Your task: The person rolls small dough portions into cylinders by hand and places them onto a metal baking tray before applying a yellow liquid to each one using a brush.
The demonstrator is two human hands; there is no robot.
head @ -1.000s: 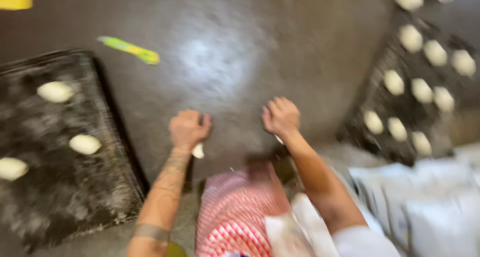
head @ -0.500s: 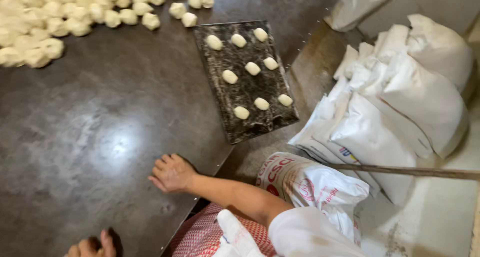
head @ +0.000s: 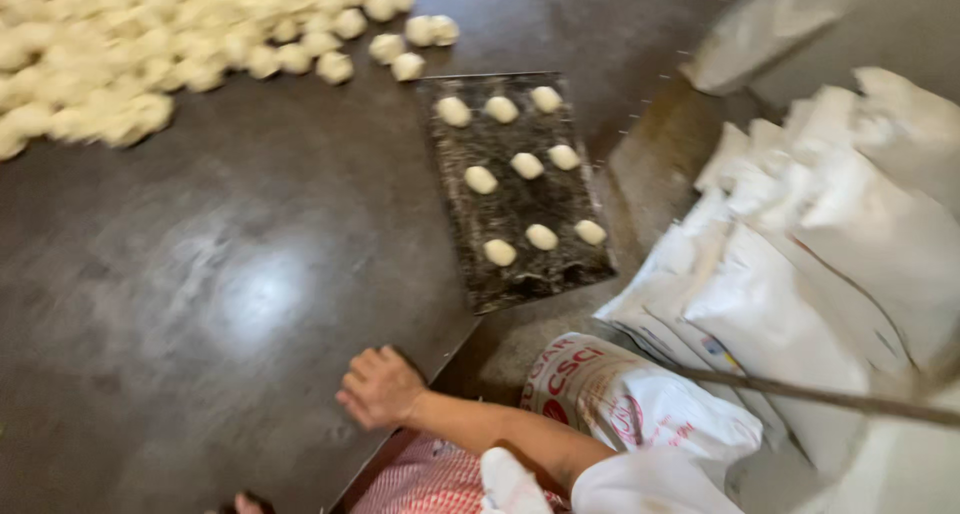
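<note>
The right hand (head: pixel 380 386) rests on the near edge of the dark worktop (head: pixel 200 274), fingers loosely curled together and holding nothing. Only the fingertips of the left hand (head: pixel 247 503) show at the bottom edge, so I cannot tell its state. Beyond the right hand, well apart, a dark tray (head: pixel 520 209) carries nine dough balls (head: pixel 527 165). A heap of dough pieces (head: pixel 130 54) lies far left. White sacks (head: pixel 800 274) are stacked right of the worktop.

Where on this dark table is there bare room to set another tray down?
The wide bare stretch of table between the dough pile, the tray and the right hand is free. It is crowded at the top left, and flour sacks fill the floor to the right.
</note>
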